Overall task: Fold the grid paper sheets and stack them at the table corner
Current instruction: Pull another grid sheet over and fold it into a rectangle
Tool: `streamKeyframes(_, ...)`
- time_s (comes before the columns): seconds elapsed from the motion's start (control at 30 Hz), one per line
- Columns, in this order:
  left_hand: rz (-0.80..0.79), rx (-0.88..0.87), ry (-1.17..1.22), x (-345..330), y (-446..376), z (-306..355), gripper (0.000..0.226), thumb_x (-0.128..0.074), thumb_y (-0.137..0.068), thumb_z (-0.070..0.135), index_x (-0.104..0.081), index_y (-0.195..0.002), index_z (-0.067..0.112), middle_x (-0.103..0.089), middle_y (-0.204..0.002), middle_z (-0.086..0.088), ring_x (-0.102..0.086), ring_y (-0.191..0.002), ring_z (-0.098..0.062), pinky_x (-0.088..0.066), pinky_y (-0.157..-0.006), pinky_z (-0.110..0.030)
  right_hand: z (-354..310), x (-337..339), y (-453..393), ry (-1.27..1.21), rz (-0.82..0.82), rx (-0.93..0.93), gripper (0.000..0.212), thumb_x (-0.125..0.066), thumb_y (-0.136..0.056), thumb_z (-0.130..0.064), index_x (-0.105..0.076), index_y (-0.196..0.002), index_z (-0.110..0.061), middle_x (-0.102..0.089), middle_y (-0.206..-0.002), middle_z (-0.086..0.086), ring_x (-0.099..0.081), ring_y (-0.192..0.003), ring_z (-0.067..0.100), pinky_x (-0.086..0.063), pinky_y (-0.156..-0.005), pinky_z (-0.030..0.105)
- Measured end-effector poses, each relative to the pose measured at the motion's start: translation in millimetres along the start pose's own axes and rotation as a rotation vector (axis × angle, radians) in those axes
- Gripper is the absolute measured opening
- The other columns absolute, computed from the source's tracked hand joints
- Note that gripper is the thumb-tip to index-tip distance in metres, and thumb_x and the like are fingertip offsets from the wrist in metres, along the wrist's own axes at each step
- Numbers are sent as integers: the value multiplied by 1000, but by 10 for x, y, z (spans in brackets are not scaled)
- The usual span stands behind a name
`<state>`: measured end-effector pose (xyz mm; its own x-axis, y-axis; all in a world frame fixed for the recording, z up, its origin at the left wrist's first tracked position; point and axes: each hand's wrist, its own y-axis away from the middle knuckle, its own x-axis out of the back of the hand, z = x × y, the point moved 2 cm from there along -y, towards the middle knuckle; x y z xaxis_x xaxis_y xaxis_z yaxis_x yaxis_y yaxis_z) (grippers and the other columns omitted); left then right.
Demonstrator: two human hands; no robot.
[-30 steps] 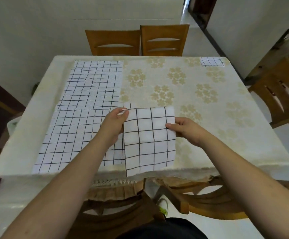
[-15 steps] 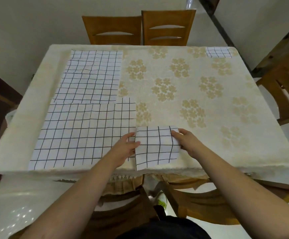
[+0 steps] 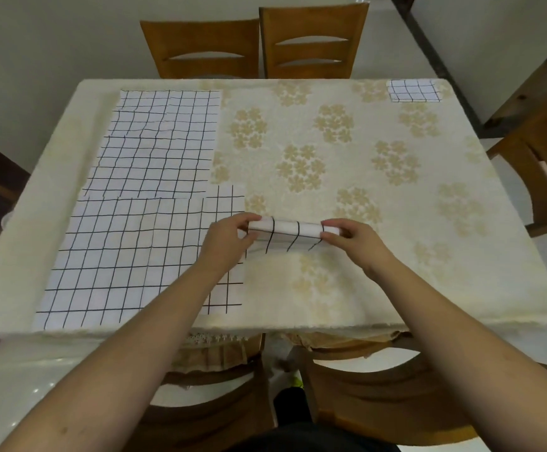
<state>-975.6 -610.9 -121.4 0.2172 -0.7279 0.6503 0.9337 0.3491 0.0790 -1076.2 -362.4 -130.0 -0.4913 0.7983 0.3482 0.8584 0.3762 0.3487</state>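
Observation:
A small folded grid paper sheet (image 3: 287, 234) is bent over on itself just above the table's near middle. My left hand (image 3: 228, 238) pinches its left end and my right hand (image 3: 352, 239) pinches its right end. Two large unfolded grid sheets lie flat on the left half: a near grid sheet (image 3: 128, 256) partly under my left forearm, and a far grid sheet (image 3: 161, 141) behind it. One small folded grid sheet (image 3: 414, 90) lies at the far right table corner.
The table (image 3: 380, 197) wears a cream cloth with tan flower prints. Two wooden chairs (image 3: 256, 44) stand at the far side, another chair (image 3: 546, 151) at the right, and chair backs (image 3: 363, 399) below the near edge.
The sheet held up at the near edge came down onto the table and moved forward. Both hands have now bent its near part over, so it looks far shorter.

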Motion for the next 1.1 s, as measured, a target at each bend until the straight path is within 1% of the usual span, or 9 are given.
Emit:
streamKeyframes(0.1, 68, -64, 25, -66, -26, 56, 27, -69, -87, 12, -71, -113, 21, -71, -106, -1, -64, -93, -14, -48, -89, -26, 13, 64, 19, -5, 57, 55, 18, -70, -88, -26, -72, -106, -24, -47, -71, -8, -46, -60, 0, -36, -56, 10)
streamKeyframes(0.2, 30, -37, -8, -266, 84, -96, 27, -66, -89, 11, -70, -115, 21, -67, -116, -2, -58, -109, -17, -40, -92, -23, 212, 35, 97, 29, 68, 50, 15, -68, -89, -27, -73, -103, -25, -54, -75, -4, -52, -65, 2, -40, -62, 13)
streamKeyframes(0.37, -225, 150, -51, -691, 524, -430, 34, -60, -94, 21, -61, -128, 22, -58, -133, 0, -50, -123, -17, -31, -97, -20, 793, -168, 292, 103, 13, -80, 14, -66, -90, -29, -71, -103, -28, -54, -74, 0, -53, -69, 12, -40, -60, 16)
streamKeyframes(0.47, -243, 249, -25, -859, 720, -552, 33, -60, -94, 25, -59, -127, 25, -60, -127, 4, -54, -118, -13, -34, -93, -17, 1094, -268, 369, 84, -5, -166, 23, -67, -90, -26, -66, -112, -29, -51, -73, -4, -52, -66, 10, -40, -56, 11)
streamKeyframes(0.57, -160, 351, 38, -925, 765, -611, 33, -61, -93, 26, -57, -126, 26, -64, -113, 5, -60, -106, -12, -38, -85, -17, 1260, -310, 373, 94, 4, -214, 39, -68, -88, -23, -58, -125, -27, -59, -75, -5, -58, -73, 7, -42, -64, 15)
streamKeyframes(0.67, -70, 411, 99, -936, 709, -604, 40, -63, -93, 26, -51, -130, 23, -64, -101, 8, -58, -94, -8, -39, -84, -21, 1303, -324, 335, 107, 29, -196, 50, -70, -87, -21, -50, -133, -28, -66, -81, -3, -62, -81, 8, -43, -68, 18)
streamKeyframes(0.8, -51, 466, 116, -951, 606, -631, 35, -66, -90, 30, -58, -122, 18, -64, -96, 8, -59, -92, -11, -38, -80, -20, 1257, -320, 333, 41, 118, -154, 50, -70, -87, -24, -50, -132, -31, -67, -85, -4, -64, -80, 8, -48, -67, 19)
streamKeyframes(0.93, -49, 480, 100, -958, 564, -669, 28, -66, -90, 30, -63, -114, 16, -65, -98, 6, -59, -90, -11, -40, -76, -20, 1214, -337, 319, 31, 118, -79, 43, -70, -87, -27, -55, -127, -31, -67, -84, -6, -64, -78, 3, -56, -77, 32)
streamKeyframes(1.1, -74, 430, 100, -943, 607, -692, 18, -67, -89, 29, -61, -103, 20, -62, -93, 11, -54, -81, 2, -35, -68, -7, 1151, -321, 326, 103, 103, 33, 47, -72, -85, -27, -53, -128, -31, -65, -97, -10, -60, -97, 1, -45, -83, 15)
